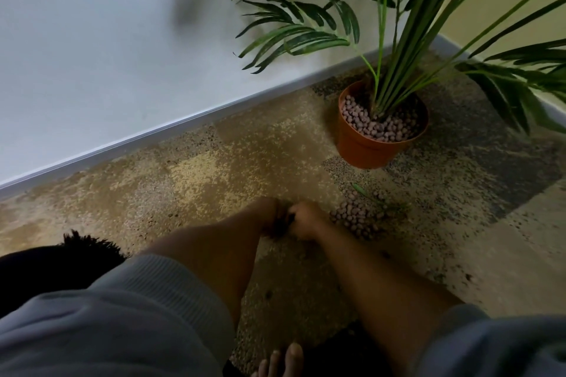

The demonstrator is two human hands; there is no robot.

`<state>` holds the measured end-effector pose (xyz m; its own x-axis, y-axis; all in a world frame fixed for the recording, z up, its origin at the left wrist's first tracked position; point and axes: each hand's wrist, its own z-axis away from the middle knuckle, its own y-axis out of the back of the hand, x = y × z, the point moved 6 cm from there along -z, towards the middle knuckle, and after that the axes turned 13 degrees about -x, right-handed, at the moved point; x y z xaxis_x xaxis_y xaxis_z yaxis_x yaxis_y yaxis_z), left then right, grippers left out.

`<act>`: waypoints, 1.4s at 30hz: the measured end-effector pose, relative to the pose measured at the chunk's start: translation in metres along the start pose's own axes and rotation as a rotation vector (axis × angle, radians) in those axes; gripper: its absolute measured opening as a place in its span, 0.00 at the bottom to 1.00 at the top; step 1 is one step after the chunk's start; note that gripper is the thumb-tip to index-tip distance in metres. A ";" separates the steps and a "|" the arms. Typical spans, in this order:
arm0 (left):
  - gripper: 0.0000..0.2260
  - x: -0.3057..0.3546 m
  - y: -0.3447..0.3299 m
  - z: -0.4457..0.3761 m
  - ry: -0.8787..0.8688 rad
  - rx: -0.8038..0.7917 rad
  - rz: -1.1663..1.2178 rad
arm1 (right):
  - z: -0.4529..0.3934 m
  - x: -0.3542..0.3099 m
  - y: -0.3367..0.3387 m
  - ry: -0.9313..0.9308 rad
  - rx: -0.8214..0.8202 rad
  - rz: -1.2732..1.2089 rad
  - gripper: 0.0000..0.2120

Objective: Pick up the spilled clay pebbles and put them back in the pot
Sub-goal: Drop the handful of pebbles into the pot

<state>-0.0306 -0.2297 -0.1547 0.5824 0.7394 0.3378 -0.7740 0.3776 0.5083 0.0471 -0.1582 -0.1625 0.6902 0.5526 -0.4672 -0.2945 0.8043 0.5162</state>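
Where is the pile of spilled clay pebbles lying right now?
The spilled clay pebbles lie on the carpet, just right of the right hand, in front of the orange pot.

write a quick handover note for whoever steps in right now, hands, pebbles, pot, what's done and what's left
Left hand and right hand: together on the carpet just left of the spill, fingers curled; whether they hold pebbles cannot be told.
Spilled pebbles: a pile on the carpet, in front of the pot, with a loose green leaf strand lying on it.
Pot: upright by the wall, plant in it, pebbles filling the top.
Done: nothing certain.
Left: gather the pile, drop it into the pot.
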 end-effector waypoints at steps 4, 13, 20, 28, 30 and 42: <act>0.15 0.002 0.000 -0.002 0.016 -0.002 -0.063 | 0.000 0.016 0.011 -0.085 0.063 -0.236 0.11; 0.13 0.028 0.002 -0.006 -0.068 0.121 -0.305 | -0.002 0.022 0.012 -0.156 0.183 -0.012 0.12; 0.13 0.024 0.005 -0.010 -0.021 0.098 -0.195 | -0.009 0.029 0.013 -0.175 0.132 -0.187 0.11; 0.10 0.032 -0.002 -0.022 -0.072 -0.125 0.949 | -0.003 0.040 0.021 -0.043 0.043 -1.480 0.07; 0.11 0.032 -0.002 -0.026 -0.083 -0.144 1.202 | -0.001 0.038 0.023 0.046 0.020 -1.653 0.04; 0.16 0.104 0.038 -0.028 -0.252 -0.173 1.500 | 0.020 0.046 0.077 0.368 0.192 -2.131 0.08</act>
<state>-0.0064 -0.1234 -0.1225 -0.7270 0.3823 0.5705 -0.6772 -0.5364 -0.5036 0.0695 -0.0752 -0.1306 -0.3317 -0.8778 -0.3456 0.6044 0.0836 -0.7923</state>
